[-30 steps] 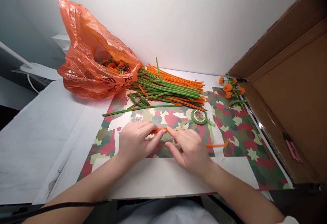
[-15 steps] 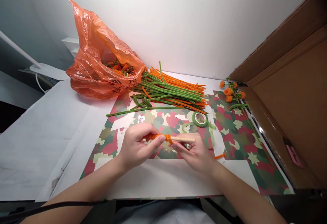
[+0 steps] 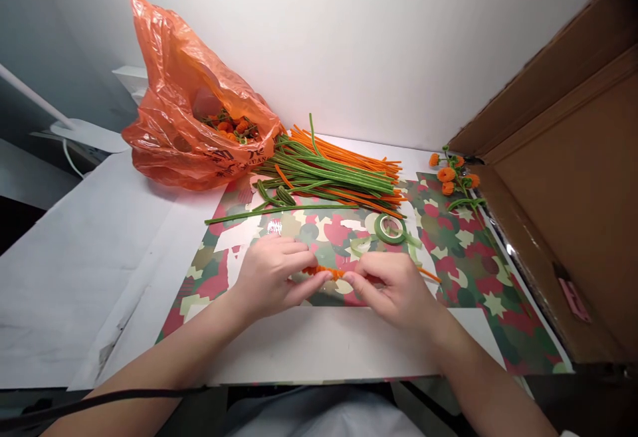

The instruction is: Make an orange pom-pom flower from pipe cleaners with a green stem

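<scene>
An orange pipe cleaner, wound into a tight coil, spans the gap between my two hands just above the patterned mat. My left hand is closed around one end, its thumb along the front. The thumb and fingers of my right hand pinch the opposite end. A straight orange tail sticks out past the right hand; whether it belongs to the coil is hidden. No wooden stick shows between the hands. Close behind the right hand lies a roll of green tape with a loose strip.
Green pipe cleaners and orange pipe cleaners lie in a heap at the back. An orange plastic bag holding orange flowers stands at back left. More orange flowers rest at right, beside a cardboard box containing a pink cutter.
The wooden stick, seen earlier running from the coil into my right hand, is out of sight. My right hand has turned over and now pinches the coil's end.
</scene>
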`<action>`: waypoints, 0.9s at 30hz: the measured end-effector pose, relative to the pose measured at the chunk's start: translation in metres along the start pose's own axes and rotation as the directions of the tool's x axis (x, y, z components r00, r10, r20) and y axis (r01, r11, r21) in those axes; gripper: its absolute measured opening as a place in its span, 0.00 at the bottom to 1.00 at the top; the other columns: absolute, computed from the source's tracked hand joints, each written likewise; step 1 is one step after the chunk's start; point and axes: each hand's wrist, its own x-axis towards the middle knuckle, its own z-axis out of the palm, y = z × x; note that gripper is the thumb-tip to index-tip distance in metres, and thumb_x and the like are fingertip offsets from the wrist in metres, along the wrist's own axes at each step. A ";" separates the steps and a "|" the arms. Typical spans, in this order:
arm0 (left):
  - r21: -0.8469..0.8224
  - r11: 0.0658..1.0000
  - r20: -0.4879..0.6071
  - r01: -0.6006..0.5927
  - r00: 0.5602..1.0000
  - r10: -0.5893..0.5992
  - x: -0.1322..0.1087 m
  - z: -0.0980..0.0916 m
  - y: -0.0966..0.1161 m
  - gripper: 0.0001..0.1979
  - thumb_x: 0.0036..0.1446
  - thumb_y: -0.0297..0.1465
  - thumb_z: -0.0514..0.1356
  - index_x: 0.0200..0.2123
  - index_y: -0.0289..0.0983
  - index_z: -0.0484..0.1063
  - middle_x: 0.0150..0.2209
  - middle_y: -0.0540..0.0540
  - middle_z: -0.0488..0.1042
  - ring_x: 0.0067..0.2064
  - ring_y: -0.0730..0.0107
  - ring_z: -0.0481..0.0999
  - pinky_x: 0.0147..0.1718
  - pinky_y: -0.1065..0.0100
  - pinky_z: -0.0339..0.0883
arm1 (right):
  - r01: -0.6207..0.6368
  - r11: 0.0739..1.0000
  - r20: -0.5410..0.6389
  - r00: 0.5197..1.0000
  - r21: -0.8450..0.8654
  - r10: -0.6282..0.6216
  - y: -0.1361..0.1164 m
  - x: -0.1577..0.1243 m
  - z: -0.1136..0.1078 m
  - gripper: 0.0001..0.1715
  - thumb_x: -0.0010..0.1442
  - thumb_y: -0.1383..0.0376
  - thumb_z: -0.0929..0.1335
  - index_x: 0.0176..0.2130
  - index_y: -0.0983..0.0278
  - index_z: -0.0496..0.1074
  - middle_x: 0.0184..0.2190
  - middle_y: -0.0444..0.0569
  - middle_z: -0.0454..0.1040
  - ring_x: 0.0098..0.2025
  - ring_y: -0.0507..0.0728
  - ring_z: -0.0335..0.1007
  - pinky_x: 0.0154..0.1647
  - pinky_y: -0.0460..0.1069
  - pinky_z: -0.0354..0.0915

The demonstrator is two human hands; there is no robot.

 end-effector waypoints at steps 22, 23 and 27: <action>-0.513 0.849 -0.011 0.124 0.988 -0.151 0.000 -0.006 -0.002 0.15 0.58 0.33 0.58 0.20 0.37 0.69 0.15 0.53 0.66 0.18 0.77 0.58 0.19 0.72 0.53 | 0.160 0.968 -0.028 0.987 0.191 -0.158 0.017 0.006 0.010 0.19 0.64 0.63 0.65 0.22 0.65 0.70 0.16 0.42 0.66 0.20 0.48 0.55 0.22 0.45 0.52; -0.462 0.884 -0.035 0.069 0.995 -0.096 0.000 -0.007 -0.002 0.15 0.58 0.33 0.58 0.20 0.37 0.68 0.14 0.54 0.66 0.18 0.77 0.58 0.20 0.71 0.53 | 0.145 0.970 -0.022 0.989 0.194 -0.143 0.018 0.006 0.005 0.18 0.63 0.63 0.66 0.22 0.65 0.71 0.16 0.41 0.65 0.20 0.47 0.55 0.22 0.44 0.52; -0.173 0.976 -0.088 -0.131 0.989 0.117 0.001 -0.003 -0.006 0.14 0.57 0.35 0.60 0.20 0.38 0.69 0.15 0.54 0.67 0.18 0.77 0.61 0.21 0.69 0.51 | 0.115 0.990 -0.075 0.991 0.081 -0.109 0.019 0.007 -0.003 0.16 0.61 0.64 0.68 0.23 0.65 0.71 0.16 0.40 0.64 0.20 0.47 0.54 0.23 0.44 0.52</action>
